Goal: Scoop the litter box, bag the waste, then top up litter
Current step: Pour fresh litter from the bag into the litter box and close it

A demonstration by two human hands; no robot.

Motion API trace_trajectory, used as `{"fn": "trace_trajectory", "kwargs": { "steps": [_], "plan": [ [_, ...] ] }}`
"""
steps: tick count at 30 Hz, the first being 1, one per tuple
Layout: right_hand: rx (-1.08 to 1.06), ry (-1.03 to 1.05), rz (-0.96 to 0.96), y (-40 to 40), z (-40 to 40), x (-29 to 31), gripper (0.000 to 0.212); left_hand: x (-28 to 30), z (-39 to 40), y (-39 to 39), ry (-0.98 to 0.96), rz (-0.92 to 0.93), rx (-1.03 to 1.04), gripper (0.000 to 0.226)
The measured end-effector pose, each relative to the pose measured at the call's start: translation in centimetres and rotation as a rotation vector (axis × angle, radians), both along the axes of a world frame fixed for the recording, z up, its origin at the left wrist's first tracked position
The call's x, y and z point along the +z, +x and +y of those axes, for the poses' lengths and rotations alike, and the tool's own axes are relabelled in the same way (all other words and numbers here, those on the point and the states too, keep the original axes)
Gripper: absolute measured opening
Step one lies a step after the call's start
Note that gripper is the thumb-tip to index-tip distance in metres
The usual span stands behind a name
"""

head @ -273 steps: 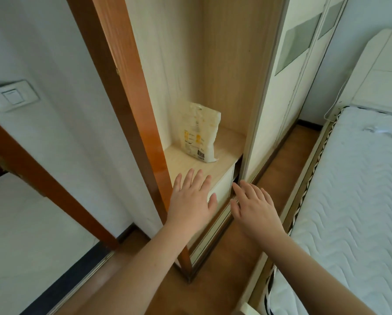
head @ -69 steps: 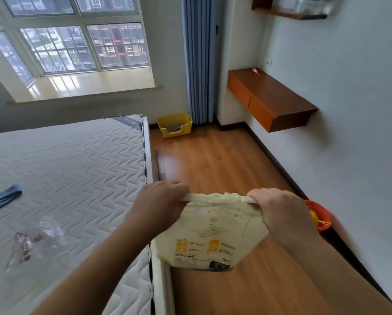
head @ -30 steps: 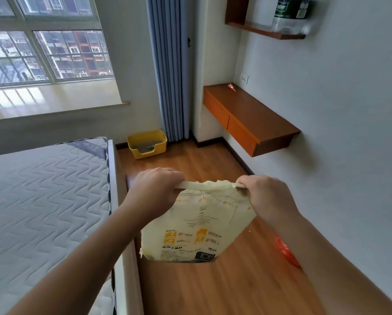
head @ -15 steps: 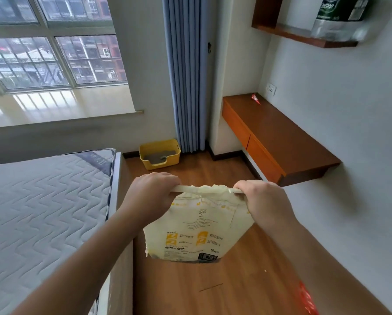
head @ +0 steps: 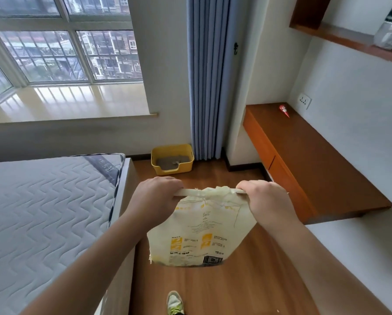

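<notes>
Litter bag hangs upright over the floor, left hand and right hand each curled round a top corner, likely keeping the mouth level against spills. Yellow litter box sits well ahead by the curtain.

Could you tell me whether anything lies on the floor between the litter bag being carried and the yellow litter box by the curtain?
Nothing visible does. The litter bag hangs from the left hand and right hand, and bare wooden floor runs on to the litter box.
</notes>
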State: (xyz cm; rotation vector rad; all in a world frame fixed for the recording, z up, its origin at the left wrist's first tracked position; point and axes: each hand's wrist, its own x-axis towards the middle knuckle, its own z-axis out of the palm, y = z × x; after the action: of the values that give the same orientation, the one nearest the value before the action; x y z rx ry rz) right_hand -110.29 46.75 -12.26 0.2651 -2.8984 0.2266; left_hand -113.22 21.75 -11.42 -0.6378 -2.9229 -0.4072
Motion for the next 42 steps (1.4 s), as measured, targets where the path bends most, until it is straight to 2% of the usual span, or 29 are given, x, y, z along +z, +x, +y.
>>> {"fn": "trace_trajectory", "kwargs": {
  "steps": [9,21,26,35,38,42],
  "plan": [
    [-0.016,0.013,-0.117,-13.1,-3.9,-1.4,0.015,-1.4,-4.0,-12.4,-0.005,-0.059,-0.022,0.014],
    [-0.005,-0.02,-0.067,-27.5,-5.4,-2.8,0.012,-1.7,-5.3,-26.5,-0.015,-0.021,0.053,0.016],
    [0.002,-0.065,-0.106,-34.5,-3.8,-4.5,0.019,-3.0,-3.6,-32.6,-0.023,-0.01,0.112,0.016],
    [0.134,-0.065,-0.191,-46.7,-0.7,-7.1,0.019,-5.6,0.1,-41.9,-0.074,-0.138,0.239,0.013],
    [0.243,-0.139,-0.151,-50.1,-0.8,-7.3,0.015,-6.0,1.0,-44.2,-0.09,-0.132,0.274,0.012],
    [0.374,-0.259,-0.206,-52.3,-2.2,-6.7,0.025,-6.5,2.0,-46.3,-0.139,-0.144,0.275,0.015]
  ]
}}
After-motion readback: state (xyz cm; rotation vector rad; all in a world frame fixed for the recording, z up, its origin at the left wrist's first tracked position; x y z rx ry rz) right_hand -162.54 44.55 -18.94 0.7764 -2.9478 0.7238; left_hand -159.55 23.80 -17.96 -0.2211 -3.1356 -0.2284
